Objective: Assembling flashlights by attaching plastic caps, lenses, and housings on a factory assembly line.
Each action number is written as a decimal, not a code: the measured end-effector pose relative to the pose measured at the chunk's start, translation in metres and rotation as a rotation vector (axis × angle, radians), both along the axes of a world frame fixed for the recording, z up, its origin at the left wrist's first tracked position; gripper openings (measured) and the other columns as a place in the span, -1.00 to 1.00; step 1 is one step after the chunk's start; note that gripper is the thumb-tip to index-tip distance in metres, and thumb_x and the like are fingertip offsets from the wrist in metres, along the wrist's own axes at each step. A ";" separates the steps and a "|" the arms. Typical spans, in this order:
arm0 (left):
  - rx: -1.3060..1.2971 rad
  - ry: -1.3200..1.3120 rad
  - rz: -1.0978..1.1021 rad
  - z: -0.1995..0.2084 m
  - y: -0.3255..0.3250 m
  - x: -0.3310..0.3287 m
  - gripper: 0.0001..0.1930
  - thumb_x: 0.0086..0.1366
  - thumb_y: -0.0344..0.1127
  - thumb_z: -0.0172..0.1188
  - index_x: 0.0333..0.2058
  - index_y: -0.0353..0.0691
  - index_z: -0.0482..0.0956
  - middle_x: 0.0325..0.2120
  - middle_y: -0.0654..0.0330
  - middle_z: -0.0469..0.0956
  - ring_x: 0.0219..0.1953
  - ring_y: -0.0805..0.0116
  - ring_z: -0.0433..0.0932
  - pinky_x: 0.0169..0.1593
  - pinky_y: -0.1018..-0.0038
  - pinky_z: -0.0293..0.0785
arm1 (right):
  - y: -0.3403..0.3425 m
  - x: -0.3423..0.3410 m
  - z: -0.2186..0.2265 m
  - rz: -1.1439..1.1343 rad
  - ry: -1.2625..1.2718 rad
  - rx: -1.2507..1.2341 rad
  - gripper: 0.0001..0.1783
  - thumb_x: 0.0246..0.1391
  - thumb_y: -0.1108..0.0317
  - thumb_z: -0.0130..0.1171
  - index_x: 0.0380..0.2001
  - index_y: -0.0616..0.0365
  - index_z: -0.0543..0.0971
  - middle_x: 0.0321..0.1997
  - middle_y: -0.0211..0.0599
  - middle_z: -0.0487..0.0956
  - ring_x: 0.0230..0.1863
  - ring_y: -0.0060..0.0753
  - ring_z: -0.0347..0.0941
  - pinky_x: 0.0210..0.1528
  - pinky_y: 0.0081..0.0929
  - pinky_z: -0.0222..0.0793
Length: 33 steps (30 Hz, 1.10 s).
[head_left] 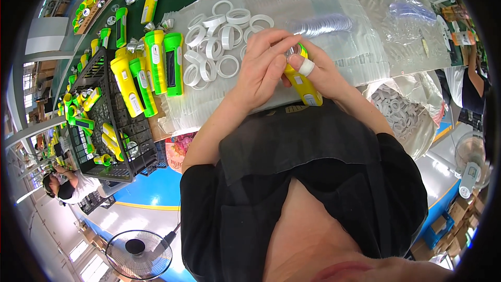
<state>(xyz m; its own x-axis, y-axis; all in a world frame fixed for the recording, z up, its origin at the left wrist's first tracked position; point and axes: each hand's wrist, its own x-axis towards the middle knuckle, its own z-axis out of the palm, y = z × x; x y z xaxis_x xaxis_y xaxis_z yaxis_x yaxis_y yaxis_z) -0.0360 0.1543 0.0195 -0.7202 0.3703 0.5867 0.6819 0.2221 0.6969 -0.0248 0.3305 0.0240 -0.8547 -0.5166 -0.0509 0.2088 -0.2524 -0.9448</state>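
Note:
A yellow flashlight [303, 87] with a green-rimmed head stands out between my two hands, its tail toward my chest. My right hand [324, 73] is closed around its upper body, a white wrap on the thumb. At the head end, my left hand [265, 69] grips with bent fingers and thumb. Its fingers partly hide the flashlight's head, and any small part in them cannot be made out. Just beyond my left hand lies a loose pile of white rings [228, 66]. A row of clear round lenses [329, 25] lies beyond my right hand.
Several yellow and green flashlights [155, 62] lie left of the rings. A black crate [112, 125] with more flashlights stands at the table's left edge. A clear plastic bag [415, 13] lies far right; below it hangs an open sack of white rings [399, 112]. Fans [138, 253] stand behind.

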 end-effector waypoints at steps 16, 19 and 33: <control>-0.664 0.236 0.322 -0.001 -0.019 -0.082 -0.48 0.17 0.00 0.25 0.05 -0.14 0.51 -0.07 0.15 0.55 0.06 0.14 0.43 0.06 0.19 0.26 | 0.003 -0.031 0.000 -0.272 0.250 -0.105 -0.51 0.23 0.02 0.01 0.08 0.11 0.33 -0.37 -0.19 0.48 -0.43 -0.43 0.42 -0.32 -0.46 0.34; -1.070 0.067 0.106 0.004 -0.022 -0.091 -0.50 0.15 -0.06 0.28 0.05 -0.10 0.53 -0.15 0.12 0.56 -0.02 0.12 0.45 0.03 0.20 0.31 | -0.001 -0.030 -0.004 -0.272 0.263 -0.105 -0.60 0.25 0.17 0.01 0.07 0.13 0.34 -0.35 -0.25 0.50 -0.41 -0.47 0.42 -0.30 -0.48 0.36; -0.091 0.095 0.181 0.050 -0.032 -0.037 -0.67 -0.13 -0.28 0.52 -0.30 -0.07 0.71 -0.17 0.20 0.52 -0.17 0.26 0.50 -0.20 0.39 0.44 | -0.037 -0.053 -0.010 -0.246 0.310 -0.166 -0.55 0.11 0.48 -0.04 0.11 0.17 0.32 -0.22 -0.28 0.52 -0.35 -0.53 0.47 -0.29 -0.53 0.44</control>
